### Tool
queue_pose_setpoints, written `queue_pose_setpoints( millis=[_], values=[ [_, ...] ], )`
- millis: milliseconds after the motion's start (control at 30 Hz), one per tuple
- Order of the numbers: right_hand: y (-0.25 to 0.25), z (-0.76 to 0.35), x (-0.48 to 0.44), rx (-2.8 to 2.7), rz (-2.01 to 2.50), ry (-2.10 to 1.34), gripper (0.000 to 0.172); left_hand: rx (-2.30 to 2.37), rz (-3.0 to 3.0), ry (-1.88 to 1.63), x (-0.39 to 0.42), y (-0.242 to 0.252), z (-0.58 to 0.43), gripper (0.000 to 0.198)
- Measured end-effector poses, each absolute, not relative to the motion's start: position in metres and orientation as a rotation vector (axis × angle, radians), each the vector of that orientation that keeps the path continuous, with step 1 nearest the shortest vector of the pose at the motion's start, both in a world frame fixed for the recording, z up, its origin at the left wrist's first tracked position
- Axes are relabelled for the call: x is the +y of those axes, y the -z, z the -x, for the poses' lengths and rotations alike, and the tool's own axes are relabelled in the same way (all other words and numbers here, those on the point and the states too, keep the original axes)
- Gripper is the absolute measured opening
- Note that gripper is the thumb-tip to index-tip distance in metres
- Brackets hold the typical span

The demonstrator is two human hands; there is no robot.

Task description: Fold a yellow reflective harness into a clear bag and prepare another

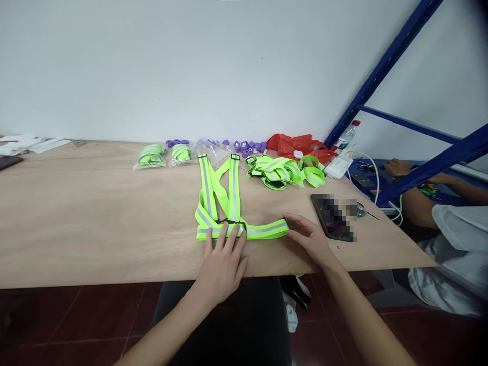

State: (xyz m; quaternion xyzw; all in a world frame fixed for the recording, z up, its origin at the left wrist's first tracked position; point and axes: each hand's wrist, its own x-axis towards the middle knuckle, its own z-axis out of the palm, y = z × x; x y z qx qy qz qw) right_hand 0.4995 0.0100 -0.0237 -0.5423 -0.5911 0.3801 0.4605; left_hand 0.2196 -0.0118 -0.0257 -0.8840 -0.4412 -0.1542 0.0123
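A neon yellow-green reflective vest (235,195) made of straps with grey stripes lies on the wooden table. Its two shoulder straps point away from me and its belt runs across, nearest to me. My left hand (223,262) rests with fingers spread and fingertips on the belt, beside a black buckle. At the belt's right end, my right hand (308,238) pinches the strap between thumb and fingers, by a black fitting. Behind it, more reflective straps (282,170) lie in a loose heap.
Two clear bags (151,155) of folded straps stand at the back, near purple rolls (249,147) and a red plastic bag (299,146). A phone (331,216) lies at right. Beyond are a bottle (347,136), a blue metal frame (385,66) and another person's arm (415,206).
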Motion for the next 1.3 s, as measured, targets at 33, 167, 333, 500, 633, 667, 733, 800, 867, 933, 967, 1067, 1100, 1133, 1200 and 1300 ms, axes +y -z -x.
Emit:
queue_pose_setpoints(
  millis=[33,167,333,500,633,667,733,800,867,933,967,1067,1100,1133,1200,1300],
  values=[
    [0.024,-0.498,0.011,-1.457,1.326,-0.932,0.044,-1.371,2.758,0.485,-0.012,0.026,-0.220,0.050],
    [0.020,-0.490,0.017,-1.475,1.297,-0.942,0.044,-1.376,2.761,0.499,-0.012,0.026,-0.221,0.049],
    [0.014,-0.476,0.022,-1.454,1.249,-0.991,0.043,-1.416,2.771,0.512,-0.011,0.023,-0.226,0.046],
    [0.012,-0.462,0.029,-1.418,1.196,-0.948,0.044,-1.498,2.732,0.525,-0.011,0.019,-0.235,0.045],
    [0.004,-0.444,0.034,-1.457,1.131,-0.917,0.042,-1.511,2.712,0.555,-0.011,0.018,-0.238,0.044],
    [0.002,-0.438,0.035,-1.481,1.115,-0.912,0.041,-1.513,2.711,0.553,-0.011,0.018,-0.238,0.045],
    [-0.003,-0.425,0.037,-1.540,1.082,-0.905,0.040,-1.518,2.710,0.540,-0.011,0.018,-0.238,0.045],
    [-0.007,-0.412,0.039,-1.593,1.051,-0.893,0.039,-1.526,2.702,0.528,-0.011,0.020,-0.238,0.045],
    [-0.009,-0.401,0.041,-1.629,1.031,-0.901,0.039,-1.530,2.683,0.526,-0.011,0.022,-0.238,0.044],
    [-0.011,-0.391,0.043,-1.641,1.008,-0.924,0.038,-1.527,2.667,0.530,-0.012,0.024,-0.238,0.045],
    [-0.013,-0.386,0.044,-1.646,0.993,-0.933,0.037,-1.526,2.664,0.533,-0.012,0.025,-0.238,0.046],
    [-0.018,-0.374,0.050,-1.683,0.969,-0.933,0.039,-1.519,2.676,0.542,-0.013,0.026,-0.235,0.051],
    [-0.019,-0.369,0.052,-1.706,0.969,-0.931,0.041,-1.517,2.684,0.543,-0.013,0.025,-0.234,0.052],
    [-0.020,-0.364,0.055,-1.735,0.971,-0.932,0.042,-1.514,2.695,0.539,-0.013,0.025,-0.233,0.053],
    [-0.020,-0.354,0.059,-1.824,0.970,-0.927,0.042,-1.522,2.727,0.520,-0.013,0.024,-0.231,0.054],
    [-0.014,-0.338,0.066,-2.027,0.942,-0.835,0.040,-1.584,2.815,0.452,-0.015,0.023,-0.231,0.050]
  ],
)
